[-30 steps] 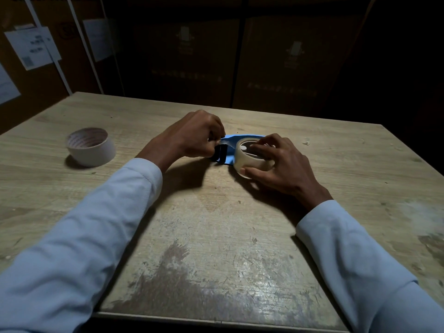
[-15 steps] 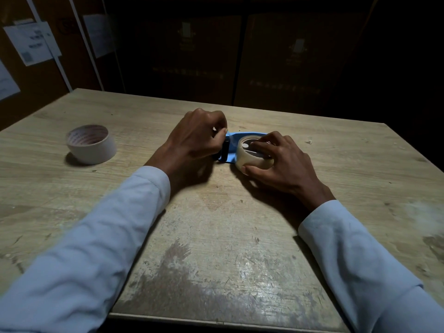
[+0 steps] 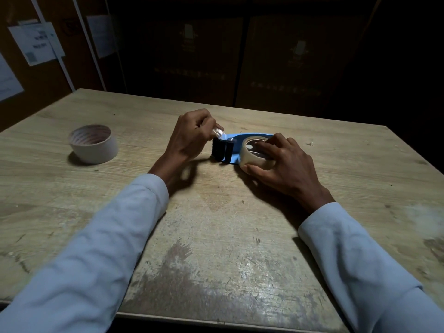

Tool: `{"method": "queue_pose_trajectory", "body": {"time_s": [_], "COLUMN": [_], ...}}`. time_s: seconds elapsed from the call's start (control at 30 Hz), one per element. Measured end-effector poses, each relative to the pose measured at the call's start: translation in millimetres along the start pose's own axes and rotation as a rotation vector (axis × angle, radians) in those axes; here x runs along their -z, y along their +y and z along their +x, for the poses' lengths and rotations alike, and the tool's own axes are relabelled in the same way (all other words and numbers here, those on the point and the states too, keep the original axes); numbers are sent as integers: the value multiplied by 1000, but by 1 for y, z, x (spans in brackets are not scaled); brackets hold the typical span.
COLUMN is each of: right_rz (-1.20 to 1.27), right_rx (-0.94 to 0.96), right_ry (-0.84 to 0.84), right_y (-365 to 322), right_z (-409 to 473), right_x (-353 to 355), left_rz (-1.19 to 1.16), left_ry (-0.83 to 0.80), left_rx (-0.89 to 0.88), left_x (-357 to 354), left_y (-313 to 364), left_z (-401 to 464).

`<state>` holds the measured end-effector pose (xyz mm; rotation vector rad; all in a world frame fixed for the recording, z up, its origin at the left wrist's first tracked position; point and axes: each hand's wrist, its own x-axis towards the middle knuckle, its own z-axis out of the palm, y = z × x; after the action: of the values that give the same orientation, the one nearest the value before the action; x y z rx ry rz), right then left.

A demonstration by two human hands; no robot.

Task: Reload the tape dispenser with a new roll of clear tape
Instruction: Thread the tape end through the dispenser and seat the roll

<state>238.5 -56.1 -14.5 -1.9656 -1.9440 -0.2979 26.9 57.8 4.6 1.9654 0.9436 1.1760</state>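
We look down at a person's two arms in pale blue sleeves, reaching forward over a worn wooden table (image 3: 216, 236). The left hand (image 3: 189, 135) is raised a little off the table, wrist bent, its fingers (image 3: 211, 127) pinched tight on the loose end of clear tape (image 3: 219, 132). Just below and to the right of those fingers sits the black toothed cutter (image 3: 219, 150) of a blue tape dispenser (image 3: 236, 140), which lies flat on the table. The right hand (image 3: 286, 164) lies palm down over the dispenser, its fingers (image 3: 264, 146) spread across the top of the new roll of clear tape (image 3: 254, 158) and the thumb pressed to the roll's near side, grasping it. The roll sits on the dispenser's blue body. Well to the left of the left fingers, a second roll with a cardboard core (image 3: 93, 144) stands alone on the table.
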Motion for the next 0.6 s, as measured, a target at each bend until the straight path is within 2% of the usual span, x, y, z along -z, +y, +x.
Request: {"method": "queue_pose_trajectory", "body": {"time_s": [0.07,0.23,0.43,0.6], "right_rz": [52,270,445,566], "right_rx": [1,59,98,72], "right_ry": [-19,55,244,330], "right_y": [2,3,7,10], "right_z": [-1,-3,-1,0], "right_x": [1,1,-5,-5], "left_rz": [-117,-31,-112,-246], "left_ry": [39,162,58,58], "left_rx": [42,-114,-74,-57], "left_x": [0,1,4,9], "left_y": [-5,-8,-7,-9], "left_z": [-8,-11,-12,-10]}}
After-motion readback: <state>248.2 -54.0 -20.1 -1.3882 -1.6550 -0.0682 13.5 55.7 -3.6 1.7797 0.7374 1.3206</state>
